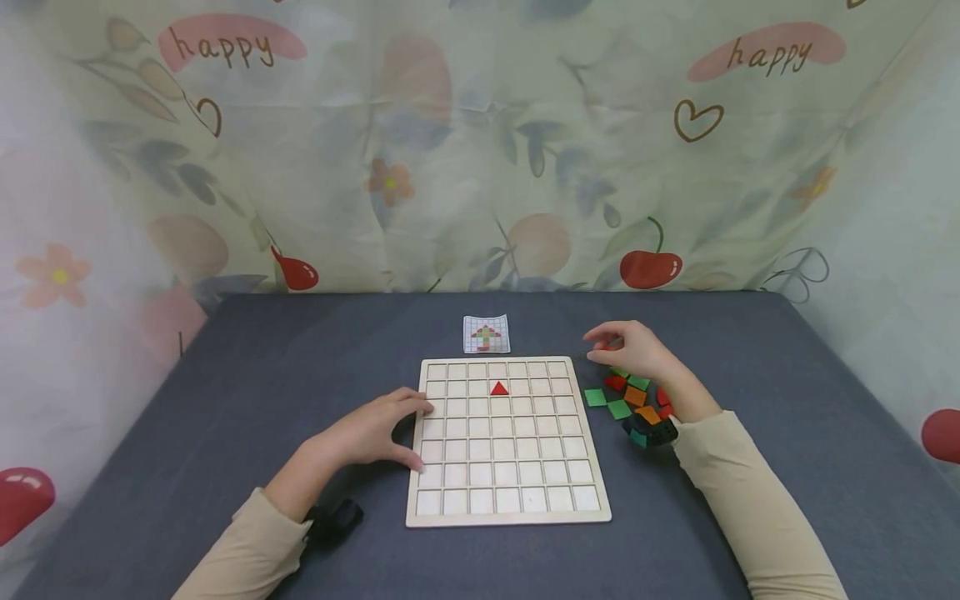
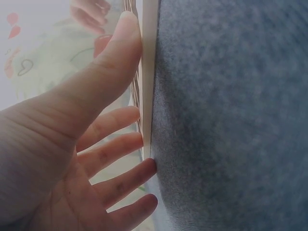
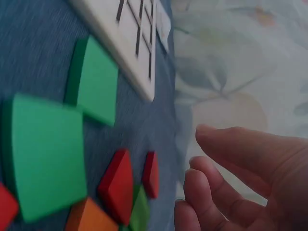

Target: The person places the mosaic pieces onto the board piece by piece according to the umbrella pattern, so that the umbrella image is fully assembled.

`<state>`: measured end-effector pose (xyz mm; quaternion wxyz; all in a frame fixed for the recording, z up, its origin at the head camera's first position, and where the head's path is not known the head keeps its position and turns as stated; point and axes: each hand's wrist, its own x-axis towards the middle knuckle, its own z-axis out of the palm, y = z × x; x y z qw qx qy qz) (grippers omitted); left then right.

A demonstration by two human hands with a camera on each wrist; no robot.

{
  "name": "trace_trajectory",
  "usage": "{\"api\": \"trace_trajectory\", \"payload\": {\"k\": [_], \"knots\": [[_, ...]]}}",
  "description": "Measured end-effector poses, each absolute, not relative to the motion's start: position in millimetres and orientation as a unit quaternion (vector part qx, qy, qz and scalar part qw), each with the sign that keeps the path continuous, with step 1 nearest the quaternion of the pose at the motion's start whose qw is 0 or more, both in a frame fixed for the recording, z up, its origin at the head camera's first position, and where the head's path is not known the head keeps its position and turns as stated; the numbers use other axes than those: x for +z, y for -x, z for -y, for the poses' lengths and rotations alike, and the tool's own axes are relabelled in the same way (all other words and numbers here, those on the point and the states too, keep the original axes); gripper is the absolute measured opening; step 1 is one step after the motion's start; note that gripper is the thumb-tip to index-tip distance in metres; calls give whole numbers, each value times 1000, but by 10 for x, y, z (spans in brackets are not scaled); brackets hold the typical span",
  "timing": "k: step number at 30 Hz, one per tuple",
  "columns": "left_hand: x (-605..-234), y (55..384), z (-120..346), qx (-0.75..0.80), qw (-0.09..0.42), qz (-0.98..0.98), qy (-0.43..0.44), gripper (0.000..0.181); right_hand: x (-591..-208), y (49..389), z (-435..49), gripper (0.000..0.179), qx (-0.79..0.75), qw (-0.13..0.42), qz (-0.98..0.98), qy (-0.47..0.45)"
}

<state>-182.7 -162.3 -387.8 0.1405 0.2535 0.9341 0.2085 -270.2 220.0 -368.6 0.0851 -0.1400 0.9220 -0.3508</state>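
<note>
A pale wooden grid board (image 1: 480, 451) lies flat on the table, with a red triangle tile (image 1: 498, 388) in its second row from the far edge. My left hand (image 1: 384, 427) spreads around the board's left edge, thumb and fingertips resting at the rim. Beyond the board's far right corner, my right hand (image 1: 633, 347) hovers with loosely bent fingers. A bit of red shows under its fingertips in the head view. In the right wrist view the fingers hold nothing, and a small red tile (image 3: 151, 174) lies past a larger red tile (image 3: 118, 185).
To the board's right lies a loose pile of green tiles (image 1: 595, 397), orange tiles (image 1: 635, 396) and several red ones, partly hidden by the right wrist and its black strap. A small picture card (image 1: 486, 333) with a tile pattern sits behind the board. A patterned curtain (image 1: 480, 167) hangs behind the table.
</note>
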Motion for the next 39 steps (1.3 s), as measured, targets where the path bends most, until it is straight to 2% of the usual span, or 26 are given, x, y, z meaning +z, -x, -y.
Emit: {"api": "trace_trajectory", "payload": {"k": [8,21,31,39], "knots": [[-3845,1813,1623,207,142,-933,-256,77,-3790,2829,-2384,35,-340,109,-931,75],[-3840,1812,1614,212,150,-933,-248,77,-3854,2905,-2347,35,-290,115,-947,81],[-3840,1808,1616,217,150,-931,-254,79,-3841,2882,-2308,29,-274,102,-952,87],[-3836,1797,1627,214,144,-931,-259,78,-3820,2843,-2315,32,-284,106,-950,79]]}}
